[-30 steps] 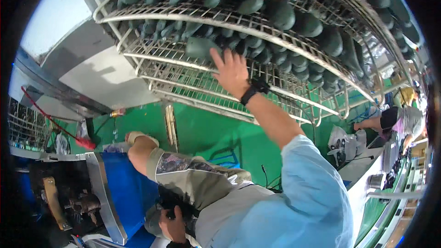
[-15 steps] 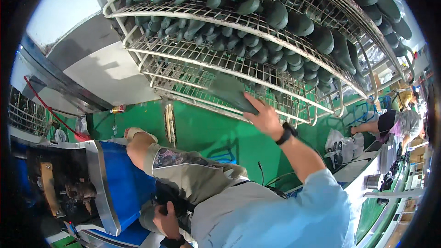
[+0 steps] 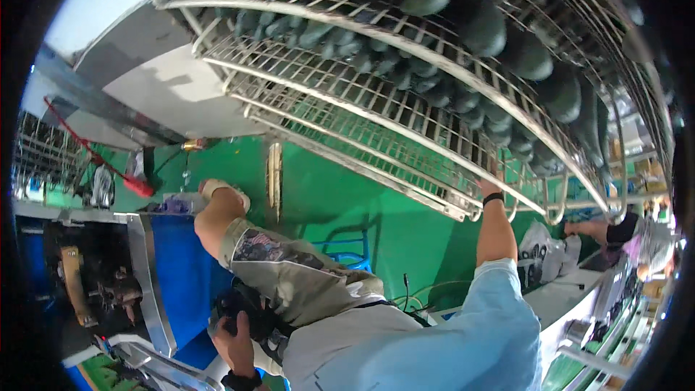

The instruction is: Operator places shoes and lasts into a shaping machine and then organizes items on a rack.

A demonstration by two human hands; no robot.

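Note:
My right arm stretches out to the wire rack. My right hand is at the front edge of a lower shelf, and the shelf wires hide most of its fingers. Whether it holds anything there cannot be seen. Dark green shoe lasts stand in rows on the shelves above it. Down by my lap, my left hand has its thumb and fingers bent around the edge of a soft-looking black thing, whose kind I cannot make out.
A machine with a blue panel and metal edge stands at the left. A blue stool is on the green floor beyond my legs. White plastic bags lie at the right, and another person is farther off. A red cord hangs at the left.
My right hand has moved right and in to the rack; the dark green shoe last it held is no longer visible in it. The view has shifted closer to the rack. My left hand stays low.

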